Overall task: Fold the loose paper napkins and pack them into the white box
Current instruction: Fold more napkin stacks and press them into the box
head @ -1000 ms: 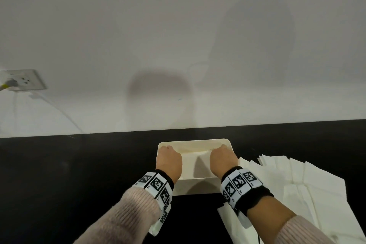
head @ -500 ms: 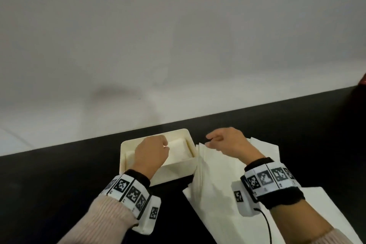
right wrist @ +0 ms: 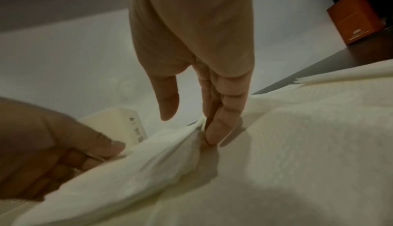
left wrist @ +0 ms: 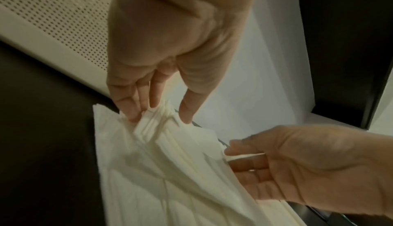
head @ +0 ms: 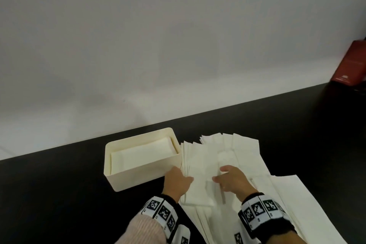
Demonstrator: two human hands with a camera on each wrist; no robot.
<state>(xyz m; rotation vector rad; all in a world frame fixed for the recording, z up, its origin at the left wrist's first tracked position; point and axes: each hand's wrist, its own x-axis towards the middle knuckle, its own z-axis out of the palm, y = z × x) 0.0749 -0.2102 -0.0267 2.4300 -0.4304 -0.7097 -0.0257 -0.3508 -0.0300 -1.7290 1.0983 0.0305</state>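
Note:
The white box (head: pixel 126 176) stands on the black table with folded napkins (head: pixel 142 154) lying flat inside it. Just right of it spreads a fanned pile of loose napkins (head: pixel 233 150). My left hand (head: pixel 188 179) is at the pile's left edge, right beside the box. In the left wrist view my left hand (left wrist: pixel 159 115) pinches a bunch of sheet edges between thumb and fingers. My right hand (head: pixel 217 174) is on the pile a little to the right. A sheet edge runs between its thumb and fingers (left wrist: pixel 251 164). Those fingertips (right wrist: pixel 212 133) press into a crease.
A dark red carton (head: pixel 352 65) stands at the table's far right by the white wall. More napkins (head: pixel 297 204) lie flat under and right of my right wrist. Bare black tabletop (head: pixel 49 194) lies left of the box.
Both hands have come out of the box and moved right onto the loose pile. The left hand now pinches sheet edges; the head view has swung right.

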